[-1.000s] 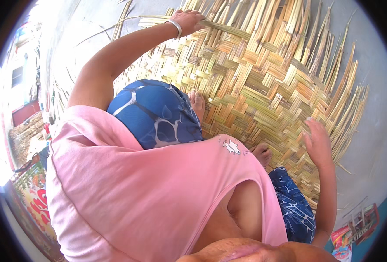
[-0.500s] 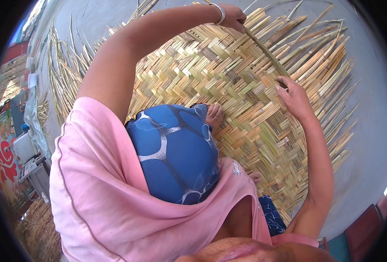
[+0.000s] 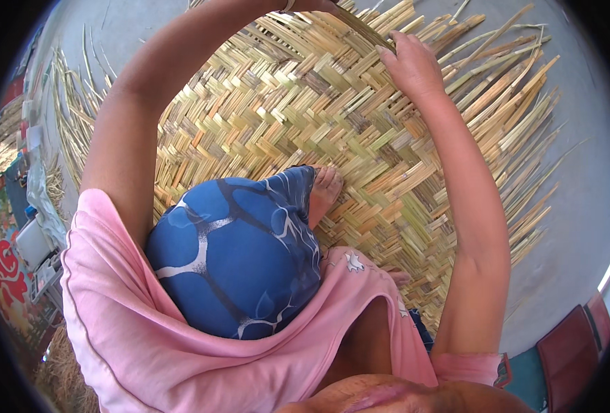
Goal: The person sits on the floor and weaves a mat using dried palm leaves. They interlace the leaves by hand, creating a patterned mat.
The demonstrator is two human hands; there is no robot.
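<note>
A flat greenish-brown reed strip (image 3: 361, 27) slants between my two hands over the far part of a woven reed mat (image 3: 250, 138). My left hand (image 3: 318, 5) is closed on the strip's upper left end; the picture's top edge cuts off part of this hand, with a bangle at its wrist. My right hand (image 3: 417, 67) pinches the other end between thumb and fingers, above the mat's far right part. The mat shows a zigzag weave in yellow, green and brown. Long loose reed ends (image 3: 518, 117) fan out from its right side.
My bare foot (image 3: 327, 184) rests on the mat beside my raised knee in blue patterned cloth (image 3: 229, 255). More loose reeds (image 3: 77, 117) spread at the left. Grey floor (image 3: 573, 199) surrounds the mat. Dark red panels (image 3: 570, 358) stand at the lower right.
Both hands have moved up and to the left with the strip, the right hand farther. They are closer together now, and the left hand is partly out of the picture.
</note>
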